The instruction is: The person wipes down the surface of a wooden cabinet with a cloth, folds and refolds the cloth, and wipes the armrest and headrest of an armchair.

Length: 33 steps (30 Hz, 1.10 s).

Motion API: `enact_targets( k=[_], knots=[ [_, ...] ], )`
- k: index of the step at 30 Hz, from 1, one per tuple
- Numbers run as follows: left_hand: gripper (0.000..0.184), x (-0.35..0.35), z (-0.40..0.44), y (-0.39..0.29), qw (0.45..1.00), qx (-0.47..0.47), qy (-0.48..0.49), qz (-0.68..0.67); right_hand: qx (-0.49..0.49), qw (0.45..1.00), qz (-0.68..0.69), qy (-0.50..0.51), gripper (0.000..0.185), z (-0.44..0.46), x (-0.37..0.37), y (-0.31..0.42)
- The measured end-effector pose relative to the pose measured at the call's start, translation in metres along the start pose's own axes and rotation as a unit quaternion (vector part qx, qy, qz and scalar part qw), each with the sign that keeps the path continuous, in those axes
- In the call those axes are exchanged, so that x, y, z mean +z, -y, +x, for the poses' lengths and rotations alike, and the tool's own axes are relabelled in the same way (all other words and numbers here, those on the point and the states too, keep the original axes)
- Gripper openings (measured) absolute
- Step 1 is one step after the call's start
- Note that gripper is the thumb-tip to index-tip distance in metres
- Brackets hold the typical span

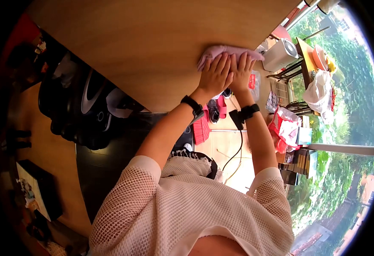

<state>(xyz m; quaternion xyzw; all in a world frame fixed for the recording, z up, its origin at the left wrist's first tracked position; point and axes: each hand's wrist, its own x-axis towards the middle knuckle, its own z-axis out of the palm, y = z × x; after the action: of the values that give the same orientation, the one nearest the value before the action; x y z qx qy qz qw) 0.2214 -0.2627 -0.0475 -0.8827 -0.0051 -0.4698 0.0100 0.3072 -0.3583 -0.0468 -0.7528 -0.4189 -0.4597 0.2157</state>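
A folded pink cloth (221,50) lies against a broad wooden panel (152,47). My left hand (214,76) presses on its middle, fingers stretched out over the folds. Close beside it, my right hand (241,73) holds down the right part of the same cloth, and the two hands touch. Both palms face the panel, so their undersides are hidden. Each wrist wears a black band; a dark cable hangs near the right one.
Below the panel are a red-pink broom head (201,130) and dark shoes (213,111). To the right stand a white appliance (280,55), a wooden table (306,57) with bags, and stacked books (304,162) by a large window. Black chair-like shapes (61,102) fill the left.
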Motion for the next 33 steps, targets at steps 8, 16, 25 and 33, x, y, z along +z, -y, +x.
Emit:
enact_targets(
  k=[8, 16, 25, 33],
  knots=[
    [0.063, 0.003, -0.049, -0.027, 0.971, -0.133, 0.089, -0.176, -0.138, 0.962, -0.043, 0.233, 0.048, -0.024, -0.02, -0.015],
    [0.069, -0.013, -0.079, 0.004, 0.946, -0.265, 0.047, -0.181, -0.232, 0.938, -0.032, 0.256, 0.058, -0.004, 0.002, 0.046],
    [0.092, -0.083, -0.129, 0.161, 0.82, -0.472, -0.124, -0.298, -0.417, 0.88, -0.004, 0.228, 0.071, 0.067, 0.083, 0.251],
    [0.096, -0.095, -0.094, 0.174, 0.817, -0.428, -0.215, -0.321, -0.264, 0.903, 0.228, 0.252, 0.07, 0.074, 0.09, 0.256]
  ],
)
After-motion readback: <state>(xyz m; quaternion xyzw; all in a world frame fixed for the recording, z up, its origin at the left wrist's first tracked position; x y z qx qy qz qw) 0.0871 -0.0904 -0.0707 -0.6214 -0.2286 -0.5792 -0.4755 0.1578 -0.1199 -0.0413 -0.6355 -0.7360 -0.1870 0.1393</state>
